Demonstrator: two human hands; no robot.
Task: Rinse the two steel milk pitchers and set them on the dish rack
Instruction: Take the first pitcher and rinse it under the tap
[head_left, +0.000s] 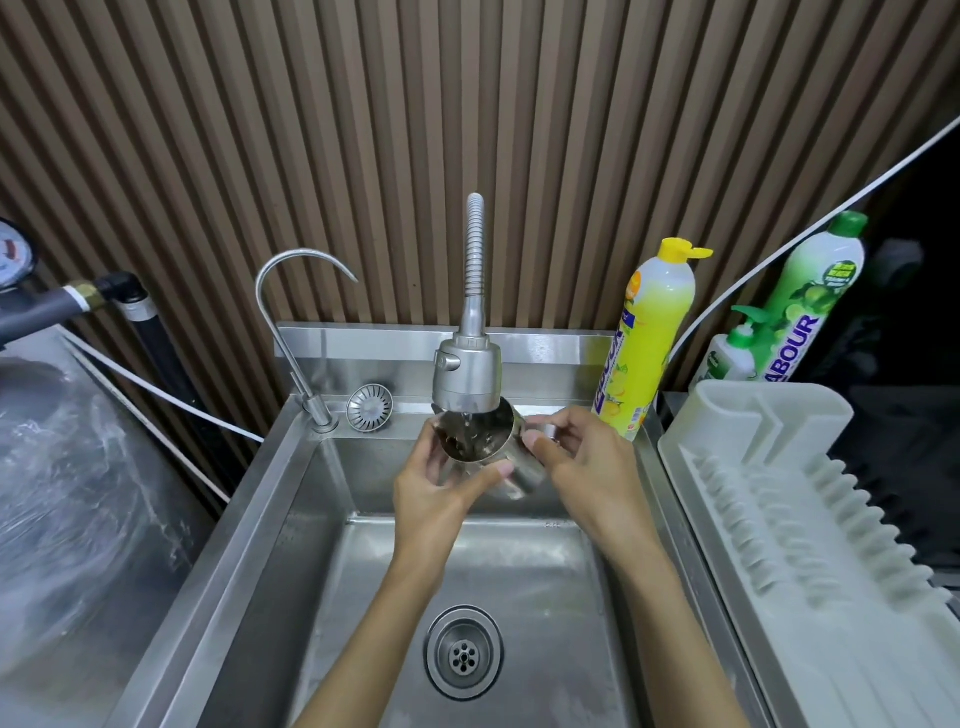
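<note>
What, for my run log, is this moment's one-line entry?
step: rinse | left hand, right hand: hold steel milk pitcher | sprayer faucet: running into it

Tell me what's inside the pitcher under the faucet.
Water streams from the spray head into the steel pitcher, held by the left hand and right hand. Its far inner wall is hidden behind the spray head.

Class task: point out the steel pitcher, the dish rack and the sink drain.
steel pitcher (480, 441): head view, inner wall below rim
dish rack (779, 530): head view, ribbed base
sink drain (464, 653): head view, strainer centre
</note>
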